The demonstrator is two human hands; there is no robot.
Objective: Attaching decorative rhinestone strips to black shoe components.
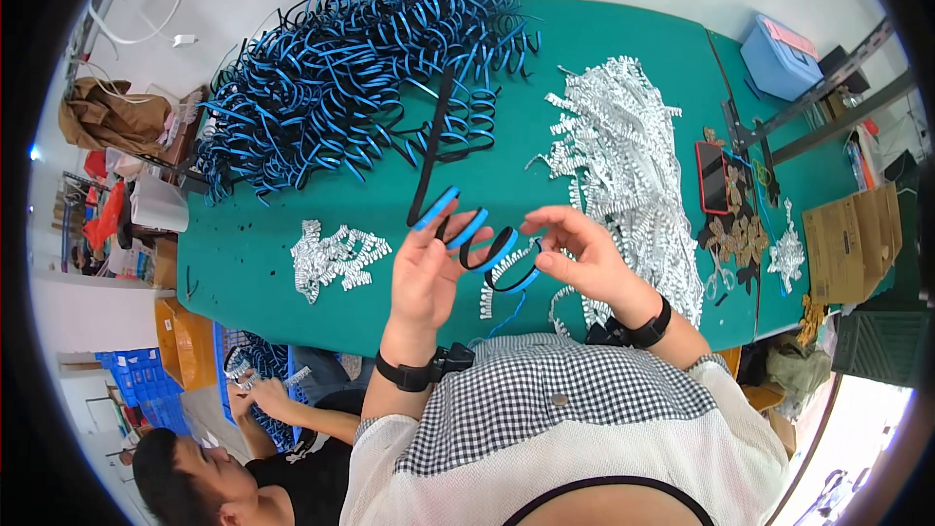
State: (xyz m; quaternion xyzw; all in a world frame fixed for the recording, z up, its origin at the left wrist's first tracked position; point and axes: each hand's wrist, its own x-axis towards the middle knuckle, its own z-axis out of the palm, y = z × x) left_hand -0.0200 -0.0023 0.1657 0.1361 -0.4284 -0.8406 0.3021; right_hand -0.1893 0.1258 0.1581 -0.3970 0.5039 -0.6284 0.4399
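Note:
A coiled strip (468, 228), blue on one face and black on the other, stretches between my two hands above the green table. My left hand (426, 278) has its fingers wrapped in the left loops, with the thumb against them. A long, straight black tail of the strip runs up from there toward the pile. My right hand (582, 251) is by the coil's right end, thumb and fingertips apart; whether they touch the strip I cannot tell. Just below the coil lies a white toothed strip (486, 302), with a thin blue cord (513, 316) beside it.
A large heap of blue-black coils (321, 88) covers the far left of the table (467, 175). White toothed strips (623, 146) are heaped at right, with a smaller bunch (336, 258) at left. Scissors (719, 278) and a red-edged phone (712, 178) lie farther right. A co-worker (243, 458) sits lower left.

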